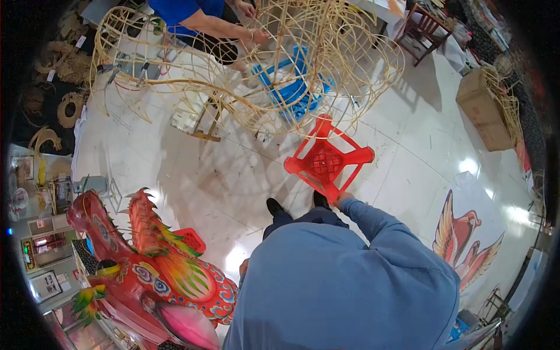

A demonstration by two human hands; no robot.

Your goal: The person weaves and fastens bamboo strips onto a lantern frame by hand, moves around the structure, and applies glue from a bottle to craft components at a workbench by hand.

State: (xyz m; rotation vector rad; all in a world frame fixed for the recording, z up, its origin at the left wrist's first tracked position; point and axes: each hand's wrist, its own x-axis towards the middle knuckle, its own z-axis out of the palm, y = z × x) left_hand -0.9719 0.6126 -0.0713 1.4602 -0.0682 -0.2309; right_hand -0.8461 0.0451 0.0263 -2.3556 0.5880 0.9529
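My right hand [340,199] is closed round the near leg of a red plastic stool [324,162]. The stool is tipped so that its legs and the underside of its seat face me. Only a small part of my left hand [243,267] shows beside my body, close to a painted red dragon head [169,274]; its fingers are hidden. Beyond the red stool stands a large frame of bent bamboo strips [233,105], and a blue plastic stool [297,87] shows through it.
A co-worker's hand [259,36] touches the bamboo frame at the top. A cardboard box [484,111] and a wooden chair [424,32] stand at the right. Nearer, a painted winged figure [464,236] lies on white sheeting. A small wooden stand [204,135] is left of centre.
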